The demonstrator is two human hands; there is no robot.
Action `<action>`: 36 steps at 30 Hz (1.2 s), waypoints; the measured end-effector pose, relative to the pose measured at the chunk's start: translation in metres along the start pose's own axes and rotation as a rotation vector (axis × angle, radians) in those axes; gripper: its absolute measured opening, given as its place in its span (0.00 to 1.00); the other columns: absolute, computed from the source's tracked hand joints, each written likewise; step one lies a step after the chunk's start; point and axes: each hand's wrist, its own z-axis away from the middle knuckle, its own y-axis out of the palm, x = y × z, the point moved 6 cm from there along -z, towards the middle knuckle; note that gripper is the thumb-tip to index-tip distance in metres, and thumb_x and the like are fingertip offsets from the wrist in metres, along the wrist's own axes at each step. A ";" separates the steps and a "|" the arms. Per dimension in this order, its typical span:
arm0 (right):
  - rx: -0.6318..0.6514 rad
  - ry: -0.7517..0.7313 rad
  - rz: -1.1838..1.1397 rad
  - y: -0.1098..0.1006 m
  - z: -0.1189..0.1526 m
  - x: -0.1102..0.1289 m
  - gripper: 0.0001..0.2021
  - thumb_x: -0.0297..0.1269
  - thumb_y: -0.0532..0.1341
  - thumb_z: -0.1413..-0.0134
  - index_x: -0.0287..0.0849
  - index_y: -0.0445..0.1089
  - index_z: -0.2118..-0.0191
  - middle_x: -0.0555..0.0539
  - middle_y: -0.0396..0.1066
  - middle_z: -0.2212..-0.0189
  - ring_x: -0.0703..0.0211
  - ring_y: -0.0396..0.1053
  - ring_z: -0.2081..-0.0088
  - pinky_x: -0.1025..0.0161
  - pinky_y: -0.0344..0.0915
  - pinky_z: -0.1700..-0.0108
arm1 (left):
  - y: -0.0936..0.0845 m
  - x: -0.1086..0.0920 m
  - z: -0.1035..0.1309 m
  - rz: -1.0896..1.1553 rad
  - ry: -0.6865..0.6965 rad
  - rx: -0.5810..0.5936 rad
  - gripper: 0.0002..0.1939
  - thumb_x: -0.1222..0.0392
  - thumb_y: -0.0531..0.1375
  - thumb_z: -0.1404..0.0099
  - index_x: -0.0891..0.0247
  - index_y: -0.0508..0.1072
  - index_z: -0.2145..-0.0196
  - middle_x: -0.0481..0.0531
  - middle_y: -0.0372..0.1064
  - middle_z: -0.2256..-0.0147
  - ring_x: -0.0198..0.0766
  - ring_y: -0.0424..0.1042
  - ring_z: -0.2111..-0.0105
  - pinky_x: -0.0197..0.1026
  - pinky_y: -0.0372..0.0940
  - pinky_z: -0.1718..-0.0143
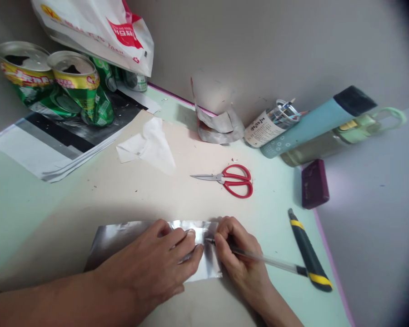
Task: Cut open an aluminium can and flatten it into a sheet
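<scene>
Silver metal, thin and crinkled: a sheet [122, 232] flat on the beige board [163, 200], pinned under the left hand [167, 256], fingers slightly apart, pressing down rather than wrapped around anything. Right hand [245, 274] clamped on a clear pen [276, 262], tip at the metal just beside the left fingertips.

Done already, judging by the fairly straight edges: sheet trimmed and spread out. Apparently under way: marking near the right end. No finished line discernible through glare and fingers; how much left to mark, impossible to tell. Ahead of the pen grip, red scissors [221, 178], lying loose; beyond them, curled silver scraps [221, 123]. Right of the grip, near the pen's back end, a black-and-yellow knife [308, 252], also out of hand.

Far ahead and left of the grip, on the white bag [98, 38], "QIAN SHI" readable, further letters blurred. Just below the bag, crushed green-and-yellow cans [92, 106], lettering too smeared to read. Far ahead and right, on the pencil cup [261, 130], black characters too soft to make out.
</scene>
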 end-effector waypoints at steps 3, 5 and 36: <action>0.024 0.002 -0.004 0.000 0.000 0.001 0.14 0.37 0.55 0.32 0.45 0.56 0.71 0.54 0.56 0.75 0.62 0.53 0.74 0.63 0.52 0.72 | 0.000 0.000 0.000 0.003 0.005 0.002 0.24 0.44 0.64 0.34 0.58 0.68 0.46 0.53 0.72 0.51 0.43 0.66 0.59 0.46 0.53 0.65; 0.037 0.012 -0.005 0.000 0.000 0.002 0.14 0.37 0.55 0.31 0.45 0.56 0.71 0.54 0.56 0.75 0.62 0.53 0.74 0.63 0.52 0.72 | 0.000 0.000 0.001 0.002 0.007 -0.005 0.25 0.43 0.64 0.35 0.58 0.69 0.46 0.52 0.72 0.51 0.43 0.66 0.59 0.46 0.53 0.65; -0.168 -0.072 -0.126 -0.023 0.011 0.025 0.11 0.37 0.56 0.32 0.46 0.60 0.69 0.52 0.58 0.75 0.60 0.57 0.74 0.63 0.54 0.73 | 0.002 0.001 0.001 0.013 -0.026 0.021 0.24 0.44 0.64 0.35 0.57 0.68 0.46 0.52 0.72 0.50 0.43 0.68 0.58 0.46 0.55 0.64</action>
